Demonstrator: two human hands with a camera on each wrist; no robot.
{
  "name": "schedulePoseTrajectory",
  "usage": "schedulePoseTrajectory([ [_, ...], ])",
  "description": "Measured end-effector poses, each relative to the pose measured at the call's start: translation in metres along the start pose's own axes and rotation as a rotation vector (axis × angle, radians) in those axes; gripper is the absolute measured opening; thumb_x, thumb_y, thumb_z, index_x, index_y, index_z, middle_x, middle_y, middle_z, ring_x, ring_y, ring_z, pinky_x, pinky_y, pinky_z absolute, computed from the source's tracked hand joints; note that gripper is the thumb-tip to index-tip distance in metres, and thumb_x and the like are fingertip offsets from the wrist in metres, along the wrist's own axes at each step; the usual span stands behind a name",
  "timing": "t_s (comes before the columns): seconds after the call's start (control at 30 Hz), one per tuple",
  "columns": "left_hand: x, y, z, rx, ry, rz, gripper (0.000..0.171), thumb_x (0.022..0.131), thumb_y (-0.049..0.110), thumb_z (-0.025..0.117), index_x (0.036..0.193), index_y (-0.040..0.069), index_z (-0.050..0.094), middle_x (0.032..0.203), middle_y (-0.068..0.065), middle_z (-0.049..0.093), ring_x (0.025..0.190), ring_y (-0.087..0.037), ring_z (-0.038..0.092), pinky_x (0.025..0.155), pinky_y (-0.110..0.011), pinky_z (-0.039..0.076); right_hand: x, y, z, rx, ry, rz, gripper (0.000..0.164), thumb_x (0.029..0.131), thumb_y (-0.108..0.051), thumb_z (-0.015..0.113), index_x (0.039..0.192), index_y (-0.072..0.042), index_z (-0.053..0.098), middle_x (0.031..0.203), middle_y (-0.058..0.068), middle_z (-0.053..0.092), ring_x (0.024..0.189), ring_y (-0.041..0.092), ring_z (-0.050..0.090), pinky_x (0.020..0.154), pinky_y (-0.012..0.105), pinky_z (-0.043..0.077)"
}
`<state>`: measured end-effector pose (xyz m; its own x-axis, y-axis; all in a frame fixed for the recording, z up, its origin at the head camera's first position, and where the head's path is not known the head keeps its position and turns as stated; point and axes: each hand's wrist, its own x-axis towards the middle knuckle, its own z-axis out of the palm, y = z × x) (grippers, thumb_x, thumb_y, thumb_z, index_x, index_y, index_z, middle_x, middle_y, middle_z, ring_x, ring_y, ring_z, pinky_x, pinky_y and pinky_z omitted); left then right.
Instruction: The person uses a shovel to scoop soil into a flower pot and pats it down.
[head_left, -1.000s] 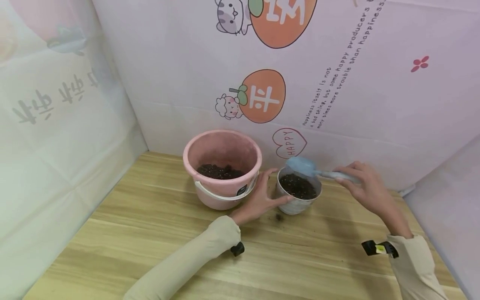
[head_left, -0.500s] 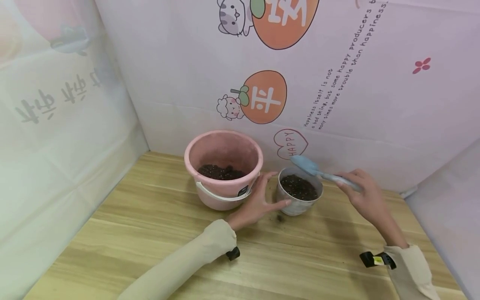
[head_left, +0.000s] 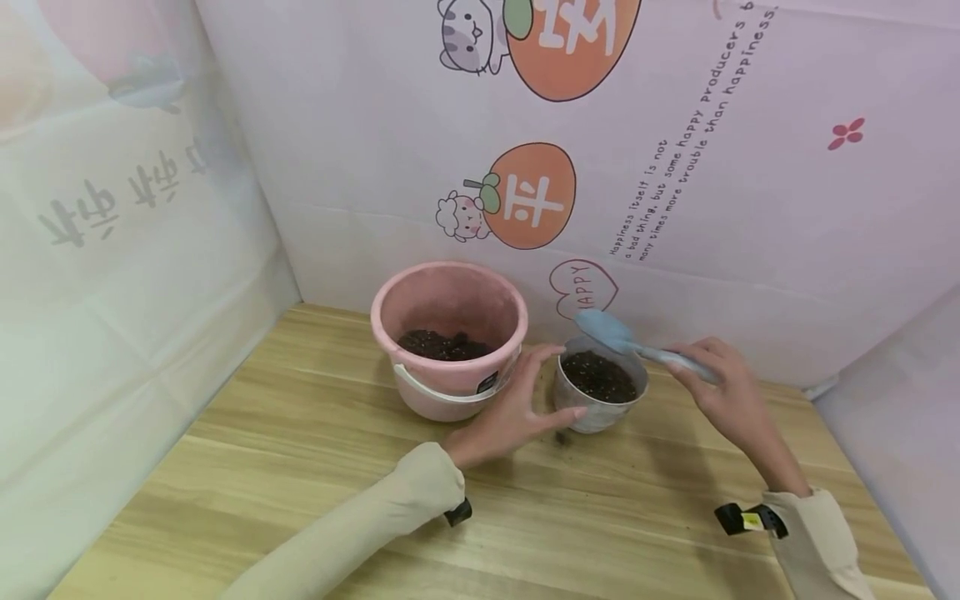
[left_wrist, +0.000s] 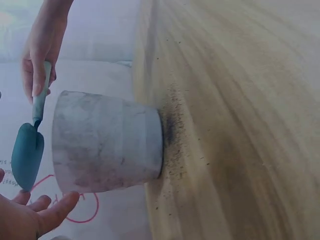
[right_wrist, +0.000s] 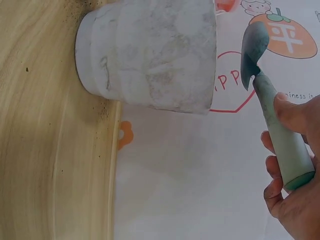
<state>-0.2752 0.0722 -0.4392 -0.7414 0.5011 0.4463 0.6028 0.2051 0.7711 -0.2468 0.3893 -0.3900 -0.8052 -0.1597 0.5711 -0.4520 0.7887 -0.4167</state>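
My right hand [head_left: 723, 392] grips the pale green-grey handle of a garden trowel [head_left: 606, 328]. Its blue-green blade is held above the back rim of a whitish plant pot [head_left: 596, 412], apart from the soil. Dark soil [head_left: 597, 375] fills much of the pot. On the pot's left side, my left hand [head_left: 510, 417] is spread, fingers behind and thumb in front. In the left wrist view the left fingers [left_wrist: 55, 212] are close to the pot's rim; whether they touch it I cannot tell. The right wrist view shows the right fingers [right_wrist: 272, 192] curled round the trowel handle [right_wrist: 282, 135].
A pink bucket [head_left: 450, 392] with a white handle stands left of the pot, dark soil lying inside. Crumbs of soil [head_left: 562, 437] are scattered on the wooden table [head_left: 300, 467] by the pot's base. Printed sheets [head_left: 360, 150] rise behind and at both sides.
The trowel has turned in place above the pot, its blade swinging edge-on and partly back. My left thumb has slid slightly lower along the pot. The pot and bucket stay put.
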Motion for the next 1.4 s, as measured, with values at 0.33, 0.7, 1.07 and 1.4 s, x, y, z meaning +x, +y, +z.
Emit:
schedulePoseTrajectory([
  [0.33, 0.003, 0.018, -0.012, -0.063, 0.002, 0.042, 0.082, 0.09, 0.031, 0.083, 0.157, 0.016, 0.038, 0.158, -0.001, 0.04, 0.148, -0.022, 0.037, 0.112, -0.032, 0.048, 0.007, -0.001, 0.0, 0.032, 0.038, -0.049, 0.026, 0.095, -0.001, 0.074, 0.121, -0.005, 0.077, 0.1, 0.004, 0.063, 0.093, 0.001, 0.047, 0.076, 0.023, 0.036],
  [0.7, 0.007, 0.035, -0.029, -0.109, -0.001, 0.067, 0.075, 0.094, 0.027, 0.08, 0.155, 0.017, 0.037, 0.158, 0.0, 0.038, 0.144, -0.016, 0.043, 0.11, -0.03, 0.049, 0.017, -0.013, 0.001, 0.043, 0.039, -0.081, 0.024, 0.094, 0.0, 0.075, 0.117, -0.003, 0.078, 0.097, 0.004, 0.064, 0.088, 0.004, 0.048, 0.073, 0.021, 0.037],
  [1.07, 0.01, 0.05, -0.044, -0.13, 0.0, 0.1, 0.071, 0.095, 0.027, 0.079, 0.153, 0.019, 0.04, 0.157, 0.001, 0.038, 0.146, -0.011, 0.039, 0.113, -0.032, 0.048, 0.024, -0.022, 0.002, 0.029, 0.015, -0.053, 0.022, 0.097, -0.005, 0.073, 0.118, -0.006, 0.078, 0.103, 0.007, 0.065, 0.096, 0.004, 0.047, 0.077, 0.026, 0.037],
  [1.4, 0.005, 0.066, -0.07, -0.011, 0.04, 0.187, 0.07, 0.096, 0.024, 0.078, 0.154, 0.013, 0.04, 0.152, -0.003, 0.041, 0.134, -0.018, 0.049, 0.113, -0.04, 0.048, 0.029, -0.025, 0.004, 0.051, 0.013, -0.065, 0.023, 0.096, -0.002, 0.073, 0.119, -0.005, 0.077, 0.1, 0.005, 0.062, 0.095, 0.007, 0.046, 0.079, 0.027, 0.036],
])
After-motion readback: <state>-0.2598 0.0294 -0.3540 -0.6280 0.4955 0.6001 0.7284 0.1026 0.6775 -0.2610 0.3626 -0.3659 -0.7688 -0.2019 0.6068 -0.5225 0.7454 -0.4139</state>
